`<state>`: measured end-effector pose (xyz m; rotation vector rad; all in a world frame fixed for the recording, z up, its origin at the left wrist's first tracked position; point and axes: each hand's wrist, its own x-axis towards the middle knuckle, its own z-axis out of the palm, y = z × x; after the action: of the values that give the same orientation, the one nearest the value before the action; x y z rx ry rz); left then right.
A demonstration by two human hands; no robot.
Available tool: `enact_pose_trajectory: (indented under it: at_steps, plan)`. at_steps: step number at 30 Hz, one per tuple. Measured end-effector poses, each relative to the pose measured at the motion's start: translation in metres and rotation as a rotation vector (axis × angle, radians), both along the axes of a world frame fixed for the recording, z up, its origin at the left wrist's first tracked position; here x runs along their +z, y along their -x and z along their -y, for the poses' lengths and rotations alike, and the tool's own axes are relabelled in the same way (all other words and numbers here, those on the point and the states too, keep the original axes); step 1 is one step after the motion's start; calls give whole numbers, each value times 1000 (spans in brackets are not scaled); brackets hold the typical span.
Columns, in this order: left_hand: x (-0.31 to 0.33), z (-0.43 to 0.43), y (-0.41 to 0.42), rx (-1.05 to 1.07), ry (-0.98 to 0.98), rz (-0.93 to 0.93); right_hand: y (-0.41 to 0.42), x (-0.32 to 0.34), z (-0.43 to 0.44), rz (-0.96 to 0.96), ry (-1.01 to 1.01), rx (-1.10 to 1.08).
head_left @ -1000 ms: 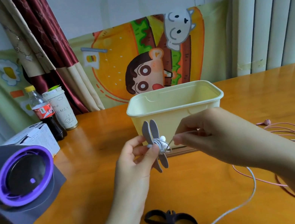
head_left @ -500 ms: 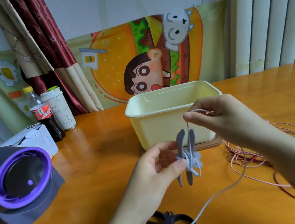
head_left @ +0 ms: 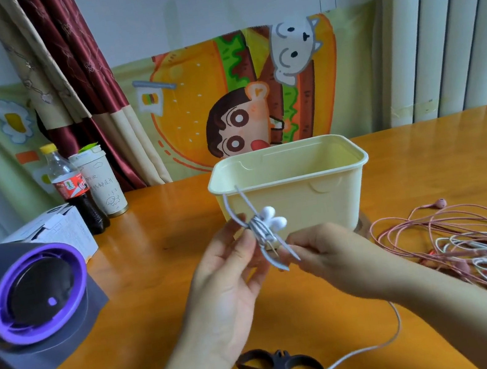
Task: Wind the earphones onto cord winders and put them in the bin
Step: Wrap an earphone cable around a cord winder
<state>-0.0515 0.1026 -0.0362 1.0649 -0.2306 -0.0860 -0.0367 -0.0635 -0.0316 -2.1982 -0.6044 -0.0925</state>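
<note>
Winder: a gray winder (head_left: 258, 230) shaped like an X is up in the air, just in front of the bin and between the two hands. It leans, with its top tips to the left and its bottom tips to the right.
White earphones: the cord of the white earphones (head_left: 277, 223) is wrapped round the middle of the winder. The two buds stick out on its right side.
Left hand: the left hand (head_left: 230, 284) holds the winder's middle. Its thumb and fingers (head_left: 245, 239) bend and pinch the wrapped part from the left.
Right hand: the right hand (head_left: 323, 255) is curled. Its fingertips (head_left: 287, 254) pinch the winder's bottom tips.
Loose cord: the rest of the white cord (head_left: 396, 320) comes out from behind the right arm and runs down across the table.
Bin: the pale yellow bin (head_left: 286, 176) stands on the table just behind the winder.
Table: the table (head_left: 152, 265) is orange wood.
Black winders: two black winders (head_left: 277, 367) lie near the front edge, under the hands.
Pile: a pile of pink and white earphones (head_left: 473, 241) lies tangled on the right.
Left side: a purple and gray machine (head_left: 29, 303), a white box (head_left: 55, 230), a cola bottle (head_left: 73, 188) and a paper cup (head_left: 101, 180).
Back: a cartoon cloth (head_left: 188, 103) hangs on the wall.
</note>
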Motion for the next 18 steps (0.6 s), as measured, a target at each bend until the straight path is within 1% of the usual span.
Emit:
enact_pose_trajectory:
  at_steps: [3, 6, 9, 11, 14, 16, 18]
  plan:
    - [-4, -4, -6, 105, 19, -66, 6, 7, -3, 8, 137, 47]
    - [-7, -5, -8, 147, 39, -119, 14, 14, -4, 63, 305, 75]
    - [-11, -2, -8, 157, -63, -96, 21, 22, -4, 155, 441, 65]
    - [-16, -1, -9, 213, -192, -50, 26, 28, -4, 214, 492, 46]
    - [-18, 0, -8, 277, -411, 59, 30, 42, -1, 247, 467, 31]
    - [-17, 2, -7, 266, -487, 112, 29, 52, 6, 282, 367, -11]
    - [-16, 4, -5, 219, -516, 136, 27, 60, 16, 320, 243, -75]
